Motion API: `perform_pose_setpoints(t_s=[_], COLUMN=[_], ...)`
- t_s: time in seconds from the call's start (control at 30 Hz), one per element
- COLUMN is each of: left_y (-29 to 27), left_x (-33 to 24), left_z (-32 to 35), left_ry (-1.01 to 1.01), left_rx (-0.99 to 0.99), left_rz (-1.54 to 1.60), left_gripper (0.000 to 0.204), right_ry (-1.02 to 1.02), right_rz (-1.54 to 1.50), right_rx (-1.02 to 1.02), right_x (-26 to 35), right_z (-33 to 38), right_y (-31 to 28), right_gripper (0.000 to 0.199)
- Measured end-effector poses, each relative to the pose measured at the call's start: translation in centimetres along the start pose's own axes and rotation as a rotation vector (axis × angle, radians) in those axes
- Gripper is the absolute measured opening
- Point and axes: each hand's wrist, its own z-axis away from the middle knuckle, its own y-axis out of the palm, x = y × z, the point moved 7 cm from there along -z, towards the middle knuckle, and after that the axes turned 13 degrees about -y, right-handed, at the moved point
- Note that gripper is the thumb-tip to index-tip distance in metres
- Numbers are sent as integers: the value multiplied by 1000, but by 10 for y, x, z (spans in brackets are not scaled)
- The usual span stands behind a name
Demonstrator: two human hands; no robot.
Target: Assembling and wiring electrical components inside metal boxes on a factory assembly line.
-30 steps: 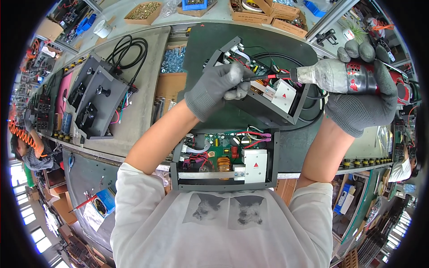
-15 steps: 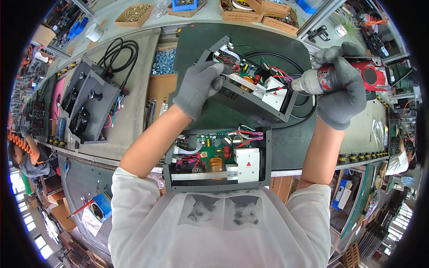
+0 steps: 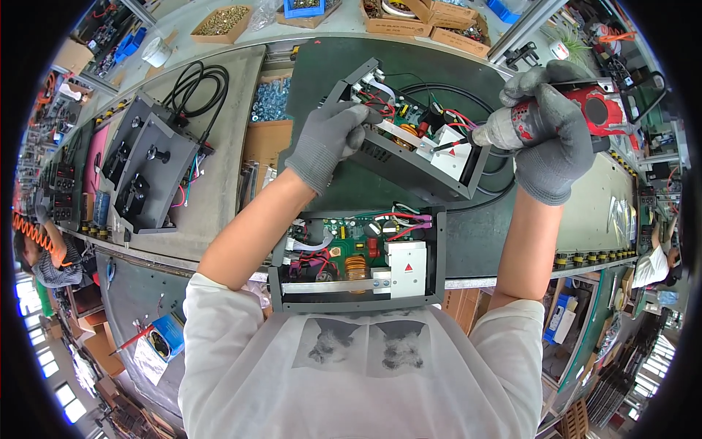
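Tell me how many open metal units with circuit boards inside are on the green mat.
2. One open unit is tilted up, with the left hand on it. The other open unit lies flat, nearer the person. Others may be hidden.

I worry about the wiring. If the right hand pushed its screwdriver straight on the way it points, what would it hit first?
Probably the white block inside the tilted chassis, where the right hand aims its screwdriver; depth is unclear.

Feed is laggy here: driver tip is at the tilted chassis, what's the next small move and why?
Probably seat the bit square on the screw before driving. The right hand holds the red power screwdriver with its tip inside the tilted open chassis, which the left hand braces; whether the bit is engaged cannot be told.
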Motion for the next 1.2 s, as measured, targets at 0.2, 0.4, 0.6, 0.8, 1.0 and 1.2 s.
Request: perform_pose_setpoints(t_s=[0.2, 0.4, 0.6, 0.8, 1.0, 1.2], left_y=[0, -7, -52, -82, -67, -52], left_x=[-1, -3, -20, -4, 2, -4], left_z=[-1, -1, -6, -22, -21, -14], left_ry=[10, 14, 294, 314, 234, 272], left_rx=[23, -27, -317, -486, -591, -599], left_rz=[-5, -2, -45, -402, -652, -690], left_gripper=[31, 31, 27, 53, 62, 59], right_ry=[11, 12, 216, 155, 352, 178], right_rz=[12, 97, 153, 96, 59, 72], right_rx=[101, 178, 189, 46, 38, 18], right_x=[-10, -19, -26, -25, -28, -16], right_z=[3, -1, -1, -6, 1, -10], right_y=[20, 35, 38, 45, 42, 39], right_gripper=[13, 29, 27, 29, 26, 34])
